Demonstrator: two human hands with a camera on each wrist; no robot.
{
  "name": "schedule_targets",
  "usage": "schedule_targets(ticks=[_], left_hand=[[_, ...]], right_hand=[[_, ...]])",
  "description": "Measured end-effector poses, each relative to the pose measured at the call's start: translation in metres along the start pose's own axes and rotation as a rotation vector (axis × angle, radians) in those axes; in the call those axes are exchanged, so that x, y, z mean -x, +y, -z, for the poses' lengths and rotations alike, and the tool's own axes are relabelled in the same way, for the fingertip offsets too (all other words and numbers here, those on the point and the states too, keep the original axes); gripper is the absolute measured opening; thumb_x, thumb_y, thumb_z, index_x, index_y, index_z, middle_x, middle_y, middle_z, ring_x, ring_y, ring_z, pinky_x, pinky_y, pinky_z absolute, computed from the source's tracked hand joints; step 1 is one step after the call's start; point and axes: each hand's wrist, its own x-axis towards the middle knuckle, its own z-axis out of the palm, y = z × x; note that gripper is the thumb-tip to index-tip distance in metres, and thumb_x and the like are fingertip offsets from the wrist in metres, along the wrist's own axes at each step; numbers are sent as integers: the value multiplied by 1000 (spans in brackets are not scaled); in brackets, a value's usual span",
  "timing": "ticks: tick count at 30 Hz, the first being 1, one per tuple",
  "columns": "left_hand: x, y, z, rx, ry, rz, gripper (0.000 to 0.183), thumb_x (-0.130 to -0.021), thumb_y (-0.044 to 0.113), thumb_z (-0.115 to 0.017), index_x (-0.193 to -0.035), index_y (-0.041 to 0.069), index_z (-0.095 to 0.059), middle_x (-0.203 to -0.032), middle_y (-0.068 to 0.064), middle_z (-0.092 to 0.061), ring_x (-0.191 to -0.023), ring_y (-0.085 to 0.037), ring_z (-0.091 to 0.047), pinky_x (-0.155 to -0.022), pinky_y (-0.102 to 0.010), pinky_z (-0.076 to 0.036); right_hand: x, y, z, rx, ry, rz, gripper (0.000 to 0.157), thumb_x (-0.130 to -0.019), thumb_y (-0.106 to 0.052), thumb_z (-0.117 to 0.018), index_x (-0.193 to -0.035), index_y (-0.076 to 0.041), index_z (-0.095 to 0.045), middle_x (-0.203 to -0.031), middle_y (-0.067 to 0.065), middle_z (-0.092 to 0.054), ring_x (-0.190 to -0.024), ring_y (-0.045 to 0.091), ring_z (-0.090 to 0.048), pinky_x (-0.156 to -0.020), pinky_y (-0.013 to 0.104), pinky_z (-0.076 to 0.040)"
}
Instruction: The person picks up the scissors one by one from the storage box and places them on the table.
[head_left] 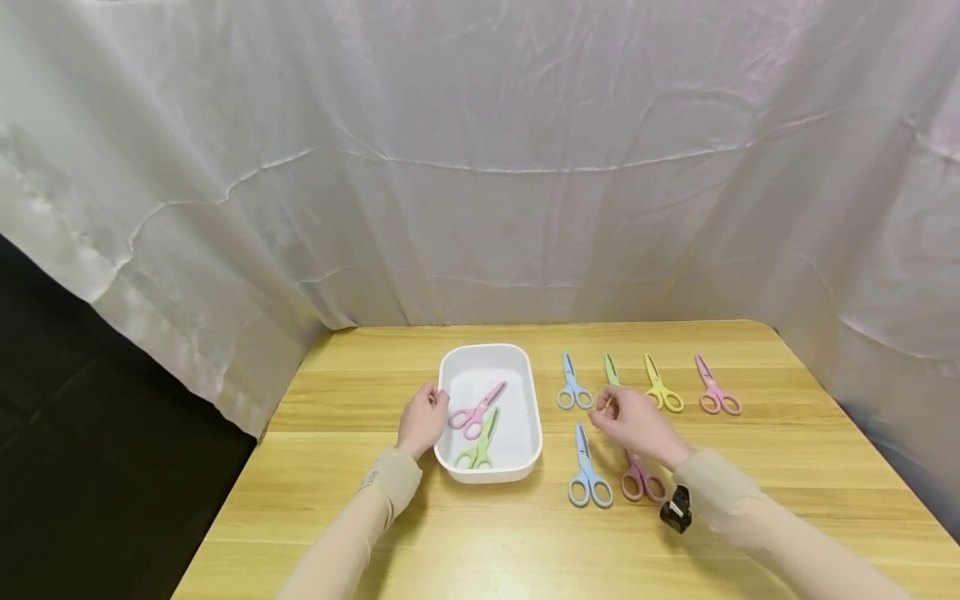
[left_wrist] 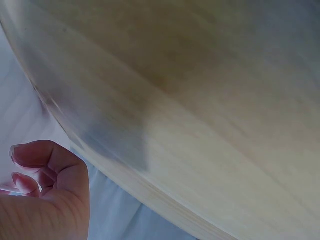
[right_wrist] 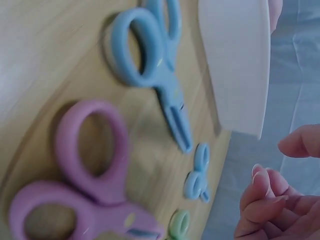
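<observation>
My left hand (head_left: 423, 419) grips the left rim of a white plastic tray (head_left: 527, 433); in the left wrist view the fingers and thumb curl about a thin white edge. Inside the tray lie pink scissors (head_left: 478, 409) and light green scissors (head_left: 485, 442). My right hand (head_left: 637, 421) hovers over the scissors on the table, thumb and fingers apart with nothing between them. It partly covers another green pair (head_left: 611, 367) and a nearer pink pair (head_left: 636, 477). Blue scissors (right_wrist: 165, 75) lie to its left, nearer me, with a second blue pair (head_left: 572, 386) farther back.
Yellow scissors (head_left: 659, 385) and pink scissors (head_left: 713, 387) lie in the back row to the right. The wooden table (head_left: 480, 550) meets a pale curtain (head_left: 480, 242) at its far edge. A black cloth (head_left: 90, 433) hangs at left.
</observation>
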Motion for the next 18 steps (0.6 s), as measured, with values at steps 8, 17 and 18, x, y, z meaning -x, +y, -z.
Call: schedule_targets(ticks=[8, 17, 18], left_hand=[[0, 0, 1, 4, -3, 2, 23, -101, 28, -44, -88, 12, -52, -81, -8, -57, -71, -20, -52, -59, -26, -41], [0, 1, 0, 2, -2, 1, 23, -101, 29, -44, -89, 12, -53, -80, -8, -57, -71, -21, -53, -59, -26, -40], [0, 1, 0, 1, -1, 0, 23, -101, 29, -44, -89, 12, -53, -80, -8, -57, -71, -21, -53, -60, -26, -40]], right_hand=[[-10, -20, -10, -9, 61, 82, 9, -88, -17, -66, -91, -9, -63, -75, 1, -62, -65, 10, -53, -57, 20, -46], [-21, -38, -23, -109, 52, 152, 7, -89, -12, -64, -93, -6, -63, -78, 3, -62, -69, 9, -55, -62, 19, -49], [-22, -40, -24, -115, 51, 158, 8, -89, -12, -63, -94, -5, -62, -79, 3, -63, -69, 10, -55, -61, 19, -49]])
